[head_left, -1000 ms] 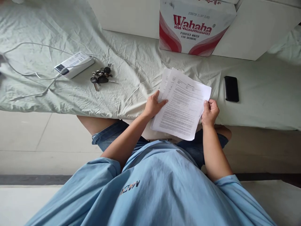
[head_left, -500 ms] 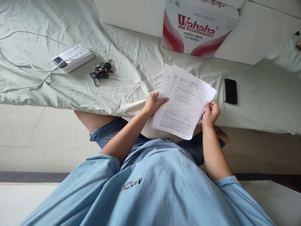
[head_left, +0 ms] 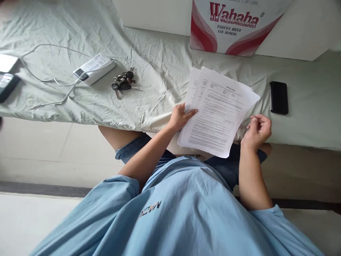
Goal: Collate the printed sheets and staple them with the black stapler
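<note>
A sheaf of printed paper sheets [head_left: 217,110] is tilted above the edge of the cloth-covered surface, its left edges slightly fanned. My left hand [head_left: 181,116] grips the left edge, thumb on top and the other fingers hidden beneath. Just off the sheaf's right edge is my right hand [head_left: 257,131], apart from the paper. Its fingers are loosely curled in toward the thumb, with nothing visible in them. A black phone [head_left: 279,97] lies on the cloth to the right of that hand.
Pale green cloth [head_left: 165,74] covers the surface. On its left are a bunch of keys [head_left: 124,82], a white box-shaped device [head_left: 96,69] with cables, and a dark object [head_left: 7,87] at the frame edge. A Wahaha water carton [head_left: 234,32] stands at the back.
My right hand has let go of the sheaf's right edge and moved off to the right. My left hand still grips the sheaf. The whole view has shifted somewhat.
</note>
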`<state>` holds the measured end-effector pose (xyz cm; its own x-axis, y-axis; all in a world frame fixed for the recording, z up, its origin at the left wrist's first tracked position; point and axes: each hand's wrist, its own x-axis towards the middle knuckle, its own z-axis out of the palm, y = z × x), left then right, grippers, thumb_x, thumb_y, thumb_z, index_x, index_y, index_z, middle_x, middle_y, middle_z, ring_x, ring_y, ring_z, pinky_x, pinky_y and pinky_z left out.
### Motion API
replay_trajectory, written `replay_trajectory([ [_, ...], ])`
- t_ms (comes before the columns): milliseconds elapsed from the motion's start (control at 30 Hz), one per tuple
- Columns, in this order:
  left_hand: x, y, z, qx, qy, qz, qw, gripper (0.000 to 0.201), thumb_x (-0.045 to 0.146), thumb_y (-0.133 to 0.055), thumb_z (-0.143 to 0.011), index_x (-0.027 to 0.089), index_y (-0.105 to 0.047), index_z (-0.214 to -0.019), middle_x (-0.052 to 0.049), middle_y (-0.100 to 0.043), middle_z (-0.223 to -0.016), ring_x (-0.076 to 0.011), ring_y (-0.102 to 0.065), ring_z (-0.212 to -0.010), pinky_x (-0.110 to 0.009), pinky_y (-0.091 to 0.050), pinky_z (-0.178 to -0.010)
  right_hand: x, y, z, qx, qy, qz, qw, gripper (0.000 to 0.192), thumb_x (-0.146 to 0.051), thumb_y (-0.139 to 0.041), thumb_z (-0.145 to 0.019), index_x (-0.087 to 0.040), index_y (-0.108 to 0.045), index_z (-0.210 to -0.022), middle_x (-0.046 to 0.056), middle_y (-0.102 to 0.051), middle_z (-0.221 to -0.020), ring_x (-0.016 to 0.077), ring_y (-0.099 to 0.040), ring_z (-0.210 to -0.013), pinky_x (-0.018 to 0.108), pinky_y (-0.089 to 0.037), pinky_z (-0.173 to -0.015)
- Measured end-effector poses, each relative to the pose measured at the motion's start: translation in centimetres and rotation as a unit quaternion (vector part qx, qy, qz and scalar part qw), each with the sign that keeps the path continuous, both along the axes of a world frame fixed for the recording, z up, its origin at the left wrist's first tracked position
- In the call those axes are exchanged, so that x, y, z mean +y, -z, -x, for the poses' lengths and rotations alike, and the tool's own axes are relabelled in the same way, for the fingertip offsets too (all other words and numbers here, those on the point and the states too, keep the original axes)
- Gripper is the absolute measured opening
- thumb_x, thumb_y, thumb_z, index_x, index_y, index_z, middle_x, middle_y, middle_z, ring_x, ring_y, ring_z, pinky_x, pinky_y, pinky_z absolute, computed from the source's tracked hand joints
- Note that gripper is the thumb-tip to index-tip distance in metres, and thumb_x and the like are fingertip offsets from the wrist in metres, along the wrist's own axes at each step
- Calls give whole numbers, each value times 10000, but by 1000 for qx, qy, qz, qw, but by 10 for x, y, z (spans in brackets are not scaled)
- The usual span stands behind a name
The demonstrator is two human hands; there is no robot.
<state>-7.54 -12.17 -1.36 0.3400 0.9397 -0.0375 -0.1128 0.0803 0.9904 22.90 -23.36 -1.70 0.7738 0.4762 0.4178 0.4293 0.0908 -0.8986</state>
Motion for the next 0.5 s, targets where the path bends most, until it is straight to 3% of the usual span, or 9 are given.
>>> replay_trajectory([
  [100, 0, 1, -2, 12, -16, -13, 1000, 564, 667, -1005, -814, 196, -868, -1094, -114, -929, -1133, -324, -886, -1039, -420, -714, -897, -46, -22, 14, 25, -71, 16, 997, 276, -504, -823, -988, -250, -757, -1070, 17, -781, -882, 128, -549, -599, 284, -440, -575],
  [200, -1, -2, -4, 27, -34, -12, 999, 536, 639, -1008, -804, 196, -861, -1068, -121, -924, -1126, -346, -887, -1061, -437, -713, -920, -101, -32, 21, 90, -193, 125, 969, 355, -586, -875, -977, -251, -818, -1078, -11, -746, -748, 137, -583, -581, 273, -462, -547],
  [333, -1, -12, -9, -18, -48, 59, 997, 624, 606, -1076, -703, 197, -830, -1106, -150, -907, -1183, -410, -889, -1138, -539, -747, -983, -149, -18, 31, 195, -337, 289, 874, 467, -705, -899, -954, -238, -878, -971, 30, -794, -742, 157, -613, -578, 310, -523, -558],
  [400, -2, -16, -15, -58, -52, 109, 991, 694, 612, -1097, -664, 203, -796, -1138, -149, -902, -1179, -435, -887, -1160, -594, -760, -999, -156, -6, 42, 263, -356, 303, 844, 528, -756, -934, -901, -242, -895, -1013, 55, -841, -820, 181, -676, -653, 331, -579, -614],
  [500, -8, -17, -29, -84, -71, 159, 981, 754, 636, -1100, -644, 210, -759, -1163, -144, -904, -1175, -441, -884, -1179, -613, -764, -1025, -154, 9, 67, 351, -373, 264, 817, 623, -764, -1013, -811, -280, -900, -1186, 97, -903, -1136, 233, -790, -937, 386, -678, -827],
])
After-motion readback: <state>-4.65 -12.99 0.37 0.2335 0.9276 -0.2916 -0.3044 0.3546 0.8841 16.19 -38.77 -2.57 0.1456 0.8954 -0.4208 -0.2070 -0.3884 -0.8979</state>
